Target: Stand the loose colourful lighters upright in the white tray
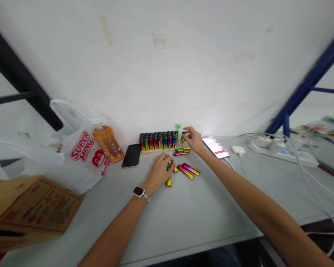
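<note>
Rows of shiny multicoloured lighters [157, 141] stand upright, dark tops up, in a pale tray [156, 150] against the wall. My right hand [193, 139] is at the tray's right end, its thumb and fingers pinching a gold-green lighter [183, 137] held upright. My left hand [160, 168] rests low over the table with curled fingers around a lighter [171, 164], partly hidden by them. A gold lighter [169, 182] lies just under that hand. Beside it are a red-gold lighter [186, 172] and a purple-gold lighter [191, 169]. More lighters [181, 151] lie in front of the tray's right end.
Left of the tray are a dark phone [131, 155], an orange drink bottle [107, 141], a white plastic bag [80, 152] and a cardboard box [36, 211]. On the right are a lit phone [215, 147], a white charger case [238, 150] and a power strip [286, 154] with cables.
</note>
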